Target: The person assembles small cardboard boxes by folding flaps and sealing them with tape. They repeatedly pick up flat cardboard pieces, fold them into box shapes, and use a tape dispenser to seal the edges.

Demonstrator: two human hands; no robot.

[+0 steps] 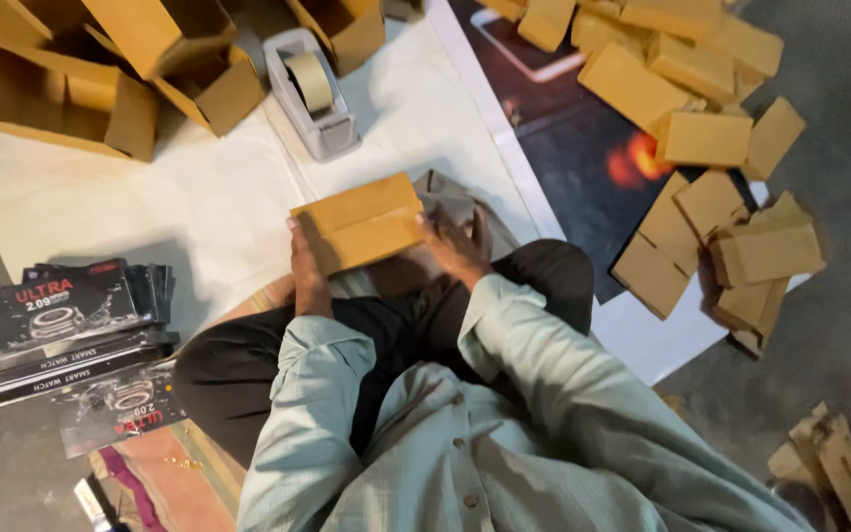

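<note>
The left hand [305, 268] and right hand [453, 246] grip the two ends of a small closed brown cardboard box [360, 223] just beyond the knees, on a white floor sheet [199, 197]. At nine o'clock lies a stack of black printed product cartons [71, 335]. At twelve stands a grey tape dispenser [312, 94]; open brown cartons [100, 69] crowd eleven, and a heap of closed brown boxes [711, 148] lies at two.

**Boxes All Around Me**

I hold a closed brown cardboard box [359, 222] at centre frame. Open brown cartons [100, 69] sit upper left, sealed brown boxes [711, 138] pile at right, and flat black printed product packages [71, 335] stack at lower left.
</note>
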